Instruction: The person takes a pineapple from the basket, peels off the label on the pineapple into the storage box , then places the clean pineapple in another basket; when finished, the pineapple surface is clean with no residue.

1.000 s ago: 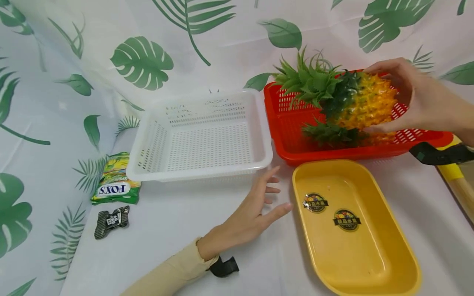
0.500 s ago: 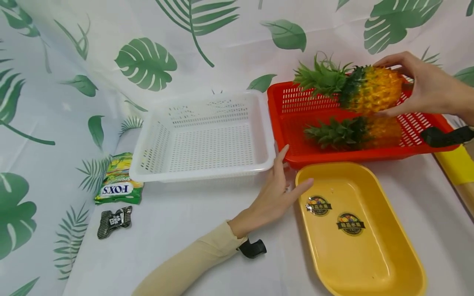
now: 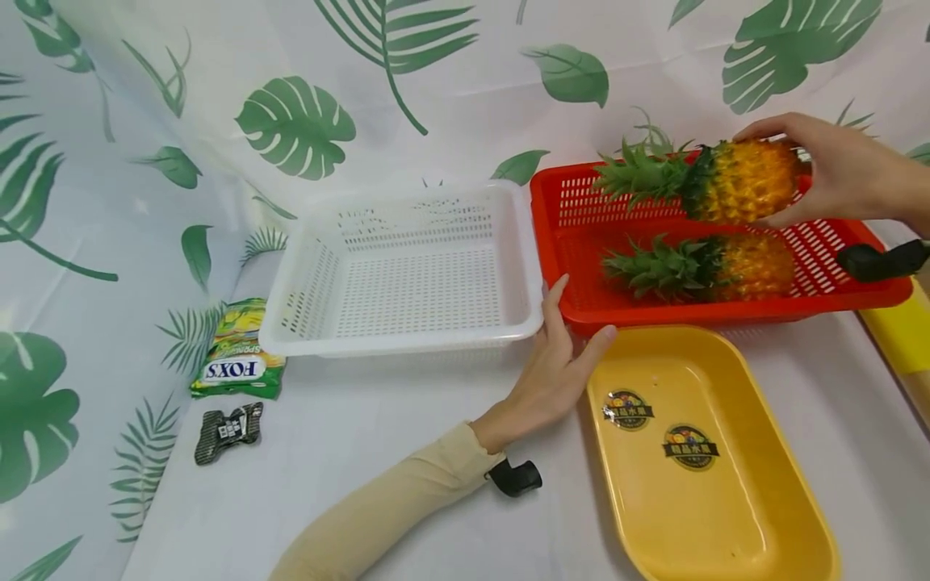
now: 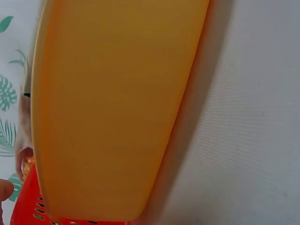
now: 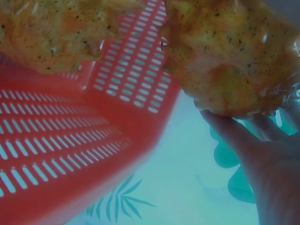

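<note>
My right hand (image 3: 828,173) grips a pineapple (image 3: 751,181) by its orange base, its green crown pointing left, over the back of the red basket (image 3: 570,242). A second pineapple (image 3: 756,266) lies in that basket in front of it, crown also to the left. In the right wrist view, the held pineapple (image 5: 229,61) meets my thumb and fingers, with the basket's slotted wall beside it. My left hand (image 3: 548,367) has its fingers extended at the basket's front left corner. Its thumb reaches toward the upper corner of the yellow tray (image 3: 697,516).
A white basket (image 3: 421,335) stands left of the red one. On the table's left side lie a green FOX'S packet (image 3: 240,355) and a small black-wrapped sweet (image 3: 228,432). A yellow-banded wooden item (image 3: 901,331) lies at the right. Leaf-patterned cloth (image 3: 436,105) rises behind.
My left hand has moved right and up to the red basket's front corner. My right hand has shifted the held pineapple slightly right, uncovering more of the one below. The view has drifted a little.
</note>
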### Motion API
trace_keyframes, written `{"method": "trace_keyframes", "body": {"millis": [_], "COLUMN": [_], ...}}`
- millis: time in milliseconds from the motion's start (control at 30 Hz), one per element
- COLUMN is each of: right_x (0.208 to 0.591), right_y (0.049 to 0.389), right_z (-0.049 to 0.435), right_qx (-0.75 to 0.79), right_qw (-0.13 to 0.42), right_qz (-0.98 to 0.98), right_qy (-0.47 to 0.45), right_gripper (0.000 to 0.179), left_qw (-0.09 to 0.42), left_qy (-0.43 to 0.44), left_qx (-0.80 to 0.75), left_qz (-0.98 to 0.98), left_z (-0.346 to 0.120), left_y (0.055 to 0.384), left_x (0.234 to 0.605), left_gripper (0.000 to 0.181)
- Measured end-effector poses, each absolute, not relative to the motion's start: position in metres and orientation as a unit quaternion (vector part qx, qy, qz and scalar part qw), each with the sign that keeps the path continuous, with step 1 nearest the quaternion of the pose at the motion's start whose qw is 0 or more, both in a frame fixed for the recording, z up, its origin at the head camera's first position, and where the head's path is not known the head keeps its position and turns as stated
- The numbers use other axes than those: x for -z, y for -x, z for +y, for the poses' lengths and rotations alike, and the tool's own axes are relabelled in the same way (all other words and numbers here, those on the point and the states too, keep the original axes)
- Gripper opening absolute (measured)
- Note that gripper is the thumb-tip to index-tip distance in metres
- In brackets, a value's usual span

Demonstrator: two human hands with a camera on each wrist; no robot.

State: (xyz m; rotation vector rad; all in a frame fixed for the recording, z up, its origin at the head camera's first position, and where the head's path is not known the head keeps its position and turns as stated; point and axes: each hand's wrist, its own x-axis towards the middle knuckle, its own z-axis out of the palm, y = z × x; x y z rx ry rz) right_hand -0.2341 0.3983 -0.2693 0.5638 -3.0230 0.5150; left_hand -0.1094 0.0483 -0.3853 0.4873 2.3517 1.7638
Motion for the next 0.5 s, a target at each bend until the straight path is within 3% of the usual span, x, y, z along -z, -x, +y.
{"method": "trace_keyframes", "body": {"millis": [500], "right_x": [0.272], "right_y": [0.252], "right_z": [0.394], "right_qx": [-0.133], "right_qw": [-0.011], "right_qz": [-0.966], "right_qy": [-0.220], "right_gripper": [0.113], "left_qw": [0.038], "left_qy": [-0.150], "left_qx": [-0.608], "left_qz": [0.779], "left_z": [0.060], "left_y": [0.116], "left_x": [0.387], "left_gripper": [0.079]}}
